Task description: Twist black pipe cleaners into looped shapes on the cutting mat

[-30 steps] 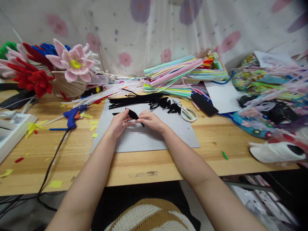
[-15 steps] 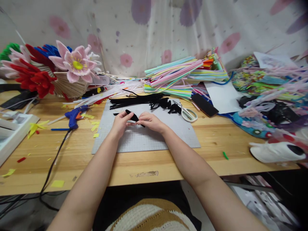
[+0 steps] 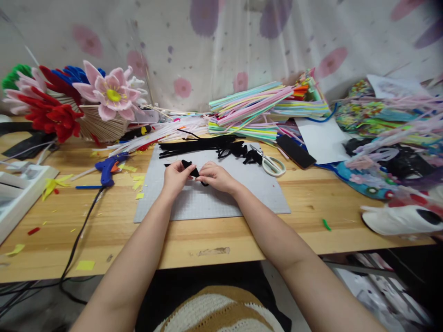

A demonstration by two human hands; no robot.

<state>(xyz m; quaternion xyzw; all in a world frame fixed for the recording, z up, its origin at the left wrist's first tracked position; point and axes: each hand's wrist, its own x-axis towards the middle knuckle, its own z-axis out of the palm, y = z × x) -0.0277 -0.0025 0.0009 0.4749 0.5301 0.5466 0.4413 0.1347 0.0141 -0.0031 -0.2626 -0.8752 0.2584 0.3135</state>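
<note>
Between my two hands is a black pipe cleaner piece [image 3: 194, 172], held just above the grey cutting mat [image 3: 214, 205]. My left hand [image 3: 177, 177] pinches its upper left part between thumb and fingers. My right hand [image 3: 217, 176] is closed on its lower right end, where a short dark tip curls below the fingers. A bundle of straight black pipe cleaners [image 3: 194, 146] lies at the mat's back edge. Several bent black pieces [image 3: 232, 150] are beside it, next to scissors with pale handles [image 3: 275, 166].
A blue glue gun [image 3: 108, 169] with a black cord lies left of the mat, among yellow scraps. Fuzzy flowers [image 3: 112, 94] stand at the back left. Coloured pipe cleaners [image 3: 249, 108] are piled behind the mat. A dark phone-like slab [image 3: 296, 151] and a white shoe-like object [image 3: 401, 219] are rightward.
My left fingers have shifted over the black piece, covering more of it. Its lower end now curls beneath my right fingers instead of pointing straight out. The view has moved slightly.
</note>
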